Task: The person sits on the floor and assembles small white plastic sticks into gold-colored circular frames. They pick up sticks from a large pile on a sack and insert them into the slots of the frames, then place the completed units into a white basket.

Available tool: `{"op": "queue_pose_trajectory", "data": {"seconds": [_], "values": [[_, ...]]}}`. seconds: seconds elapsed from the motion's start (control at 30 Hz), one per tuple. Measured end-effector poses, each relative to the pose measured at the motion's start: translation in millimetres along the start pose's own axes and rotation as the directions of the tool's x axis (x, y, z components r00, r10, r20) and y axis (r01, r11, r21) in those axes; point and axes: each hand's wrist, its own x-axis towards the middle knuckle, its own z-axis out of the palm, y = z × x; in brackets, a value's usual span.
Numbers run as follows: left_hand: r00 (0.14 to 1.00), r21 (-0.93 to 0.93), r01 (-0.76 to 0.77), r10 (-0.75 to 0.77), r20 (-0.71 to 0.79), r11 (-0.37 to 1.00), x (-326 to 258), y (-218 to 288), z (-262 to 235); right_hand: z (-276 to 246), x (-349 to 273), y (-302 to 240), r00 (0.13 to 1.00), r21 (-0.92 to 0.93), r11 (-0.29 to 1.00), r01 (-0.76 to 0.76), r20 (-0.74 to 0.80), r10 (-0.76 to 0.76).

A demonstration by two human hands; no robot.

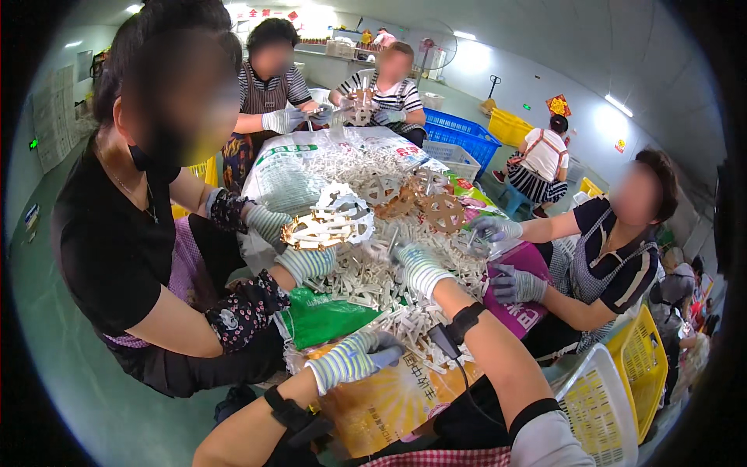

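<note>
My left hand (356, 361), in a striped knit glove with grey fingertips, hovers low over the near edge of the pile. Its fingers point right, the thumb apart from them, and no held thing shows. My right hand (422, 269), gloved alike, reaches farther out into the heap of small white strip-like pieces (366, 276). Motion smears its fingertips, so any piece in them cannot be made out. Beyond it lie round brown and silvery metal discs with cut-outs (444, 212). Both my wrists wear black straps; a cable hangs from the right one.
Printed sacks, among them an orange one (381, 405) and a green one (323, 317), lie under the heap. A person at left holds a ring-shaped rack (331, 222) of pieces. Gloved co-workers sit opposite and at right. White (597, 405) and yellow baskets (643, 366) stand at right.
</note>
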Motion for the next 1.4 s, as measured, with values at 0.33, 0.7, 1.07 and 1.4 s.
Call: {"op": "queue_pose_trajectory", "data": {"seconds": [0.33,0.7,1.07,1.4], "values": [[0.694,-0.027,-0.403,0.286,-0.661,0.915,-11.9,1.2,-25.1,-53.5,-96.5,18.4,0.822,0.644,0.678,0.354,-0.560,0.102],[0.572,0.717,-0.298,0.719,-0.394,0.630,14.6,14.1,11.5,-19.5,-200.7,-9.2,0.994,0.954,0.281,-0.106,0.090,0.067],[0.868,0.086,-0.101,0.130,-0.480,0.991,42.5,-15.2,-0.9,3.3,-209.9,-4.9,0.999,0.944,0.328,0.032,-0.042,0.025],[0.678,-0.177,-0.391,0.152,-0.719,0.903,19.6,16.2,3.4,3.9,-220.9,-5.6,0.794,0.148,0.780,0.608,-0.134,-0.593]]}}
